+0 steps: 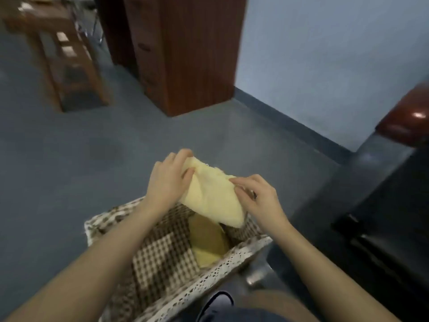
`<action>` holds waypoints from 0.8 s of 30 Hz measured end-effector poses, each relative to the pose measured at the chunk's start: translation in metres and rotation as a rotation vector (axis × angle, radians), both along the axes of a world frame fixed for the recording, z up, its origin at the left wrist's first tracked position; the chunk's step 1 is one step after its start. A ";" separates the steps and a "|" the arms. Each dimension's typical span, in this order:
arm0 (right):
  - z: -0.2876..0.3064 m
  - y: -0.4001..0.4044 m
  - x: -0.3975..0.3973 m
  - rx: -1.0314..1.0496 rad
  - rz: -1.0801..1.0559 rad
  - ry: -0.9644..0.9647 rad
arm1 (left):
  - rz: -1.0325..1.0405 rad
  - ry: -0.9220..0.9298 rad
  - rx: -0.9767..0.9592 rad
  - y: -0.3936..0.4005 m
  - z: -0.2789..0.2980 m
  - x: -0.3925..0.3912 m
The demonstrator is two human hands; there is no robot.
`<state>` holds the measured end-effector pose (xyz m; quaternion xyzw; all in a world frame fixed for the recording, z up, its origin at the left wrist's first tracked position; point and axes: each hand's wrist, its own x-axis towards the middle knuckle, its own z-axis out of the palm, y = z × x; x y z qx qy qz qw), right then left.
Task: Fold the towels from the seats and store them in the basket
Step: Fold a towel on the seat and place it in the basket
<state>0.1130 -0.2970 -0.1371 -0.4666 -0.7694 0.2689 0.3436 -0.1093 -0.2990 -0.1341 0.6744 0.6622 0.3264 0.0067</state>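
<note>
A folded pale yellow towel (211, 194) hangs over the far end of the basket (234, 259), held from both sides. My left hand (167, 180) grips its upper left end, and my right hand (257, 196) pinches its right edge. The basket is rectangular, lined with brown and white checked cloth and trimmed with white lace. Inside it, at the right end, lie two folded towels: a tan one (206, 235) and under it a yellow one (206, 257). The held towel's lower edge dips just below the basket's far rim.
The basket stands on grey carpet (92, 159). A dark seat (383, 224) with a glossy red-brown armrest (408, 119) is close on the right. A reddish wooden cabinet (185, 54) stands ahead, a wooden shelf unit (67, 61) at far left. My shoe (218, 303) shows below the basket.
</note>
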 end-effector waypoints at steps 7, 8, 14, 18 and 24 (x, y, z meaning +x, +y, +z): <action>-0.099 0.002 -0.057 -0.334 0.201 -0.178 | -0.127 0.230 -0.151 -0.019 -0.130 -0.050; -0.108 0.004 -0.060 -0.379 0.223 -0.216 | -0.155 0.245 -0.171 -0.021 -0.144 -0.052; -0.150 0.011 -0.063 -0.571 0.308 -0.475 | -0.234 0.380 -0.243 -0.016 -0.194 -0.045; -0.168 0.025 -0.065 -0.699 0.427 -0.765 | -0.227 0.430 -0.508 -0.010 -0.228 -0.040; -0.198 0.066 -0.068 -0.586 0.591 -1.011 | -0.124 0.260 -0.866 -0.042 -0.248 -0.009</action>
